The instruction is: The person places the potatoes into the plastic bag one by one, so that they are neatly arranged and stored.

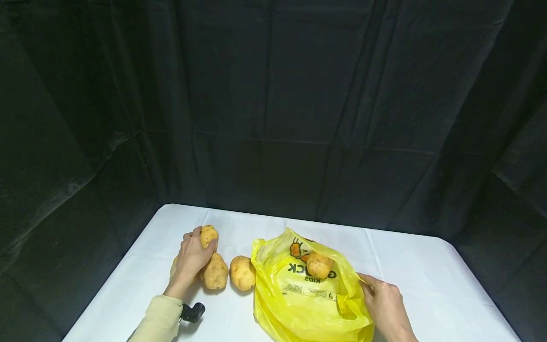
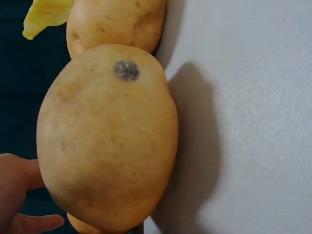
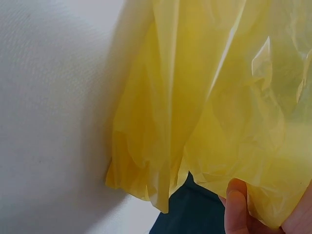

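Note:
At the left of the head view my left hand [image 1: 193, 256] has its fingers and thumb around a potato [image 1: 209, 235] at the far end of a group. Just nearer lies another potato [image 1: 214, 272], with one more [image 1: 243, 273] against the bag's left side. A large potato [image 2: 109, 136] fills much of the left wrist view, beside my fingers [image 2: 36, 223]. My right hand [image 1: 386, 306] pinches the right edge of a yellow plastic bag [image 1: 295, 304]; its fingers [image 3: 236, 209] show at the bag's rim. A potato [image 1: 319, 265] shows in the bag's mouth.
A white-covered table [image 1: 440, 285] carries everything. Black cloth [image 1: 273, 114] hangs behind it and at both sides. Part of another potato [image 1: 173, 266] shows left of my left hand. A black device [image 1: 193, 312] sits at my left wrist.

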Demonstrator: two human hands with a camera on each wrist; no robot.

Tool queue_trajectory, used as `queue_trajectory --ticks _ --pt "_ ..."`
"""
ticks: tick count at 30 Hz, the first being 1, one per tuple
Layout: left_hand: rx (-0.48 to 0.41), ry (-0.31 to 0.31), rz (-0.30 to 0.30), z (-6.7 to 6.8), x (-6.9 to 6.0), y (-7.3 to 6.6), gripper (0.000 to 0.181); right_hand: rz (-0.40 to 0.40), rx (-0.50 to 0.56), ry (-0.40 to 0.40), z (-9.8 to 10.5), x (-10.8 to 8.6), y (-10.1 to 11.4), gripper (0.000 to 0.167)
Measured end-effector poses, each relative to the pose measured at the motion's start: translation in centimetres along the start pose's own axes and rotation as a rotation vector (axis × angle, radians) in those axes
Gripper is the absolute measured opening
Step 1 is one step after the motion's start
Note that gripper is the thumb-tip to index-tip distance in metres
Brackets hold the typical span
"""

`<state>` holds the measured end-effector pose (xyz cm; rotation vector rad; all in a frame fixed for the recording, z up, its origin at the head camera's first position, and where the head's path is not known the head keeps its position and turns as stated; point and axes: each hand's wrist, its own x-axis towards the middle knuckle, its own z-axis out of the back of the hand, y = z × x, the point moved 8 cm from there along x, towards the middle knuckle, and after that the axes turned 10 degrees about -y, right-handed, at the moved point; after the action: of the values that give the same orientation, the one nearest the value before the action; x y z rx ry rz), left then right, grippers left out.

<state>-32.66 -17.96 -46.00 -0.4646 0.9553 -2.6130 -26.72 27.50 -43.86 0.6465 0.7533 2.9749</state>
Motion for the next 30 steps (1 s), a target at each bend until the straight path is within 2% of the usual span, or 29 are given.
queue_trajectory --ticks 8,14,18,23,27,30 --pt "0.067 -0.080 -0.057 0.3 0.0 0.4 0.053 -0.007 0.013 0.024 -0.4 0.0 0.2 0.024" --pt "0.106 -0.096 -0.089 0.3 0.3 0.3 0.042 -0.015 0.004 0.033 -0.3 0.0 0.1 0.023" --pt "0.117 -0.081 -0.097 0.2 0.5 0.1 0.040 -0.002 0.007 0.006 -0.1 0.0 0.0 0.023" --pt "0.126 -0.074 -0.084 0.0 0.5 0.1 0.048 0.008 0.015 -0.010 0.1 -0.1 -0.1 0.022" --pt "0.166 -0.019 -0.060 -0.5 0.4 0.4 0.059 0.006 0.014 -0.006 0.1 -0.2 -0.2 0.022" --pt "0.206 0.024 -0.063 -0.9 0.4 0.5 0.065 0.018 0.021 -0.008 0.1 -0.1 -0.1 0.022"
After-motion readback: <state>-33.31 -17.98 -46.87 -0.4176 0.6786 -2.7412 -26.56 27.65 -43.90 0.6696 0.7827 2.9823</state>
